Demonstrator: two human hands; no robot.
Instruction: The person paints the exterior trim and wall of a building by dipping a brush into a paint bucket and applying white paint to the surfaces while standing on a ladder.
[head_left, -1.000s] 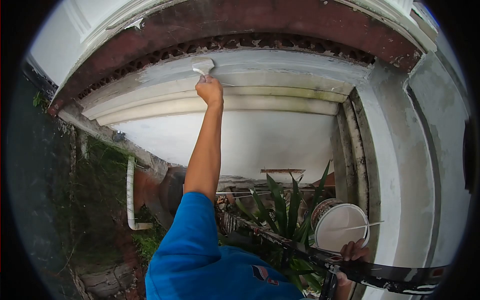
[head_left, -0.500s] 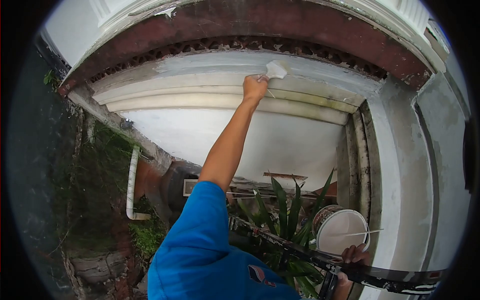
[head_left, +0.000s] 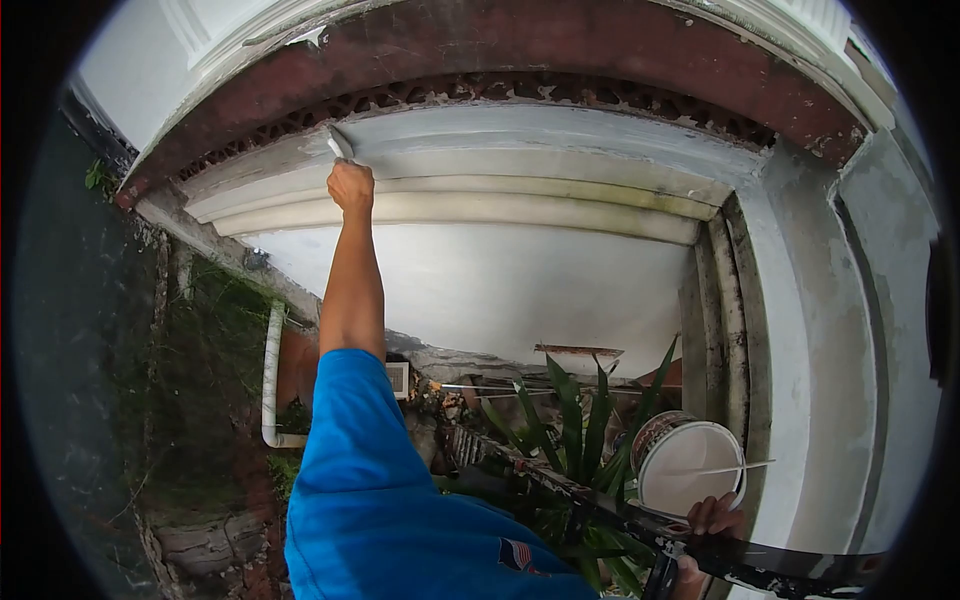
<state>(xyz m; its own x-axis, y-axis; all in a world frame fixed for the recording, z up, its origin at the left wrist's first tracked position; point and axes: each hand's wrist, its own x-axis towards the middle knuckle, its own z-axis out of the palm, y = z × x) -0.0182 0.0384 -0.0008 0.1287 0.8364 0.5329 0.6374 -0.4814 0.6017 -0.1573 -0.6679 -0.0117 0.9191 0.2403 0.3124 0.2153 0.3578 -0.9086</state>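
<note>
My left hand (head_left: 351,186), at the end of an outstretched arm in a blue sleeve, is closed around a paintbrush (head_left: 340,146). The brush is tilted, its head against the bare grey left part of the ledge (head_left: 270,160), where the pale painted band (head_left: 500,124) ends. At lower right, my right hand (head_left: 712,516) is wrapped over a black, paint-spotted metal rail (head_left: 790,560). Just beyond those fingers is a paint bucket (head_left: 690,465) holding whitish paint, with a thin stick (head_left: 725,468) lying across its mouth.
Above the ledge run a pierced brick strip (head_left: 540,88) and a dark red beam (head_left: 480,45). Below are a green leafy plant (head_left: 575,415) and a white drainpipe (head_left: 271,370). A grey-and-white pillar (head_left: 790,300) rises at right.
My left hand has swept the paintbrush far to the left along the ledge, and the brush has turned more edge-on. My right hand stays on the rail.
</note>
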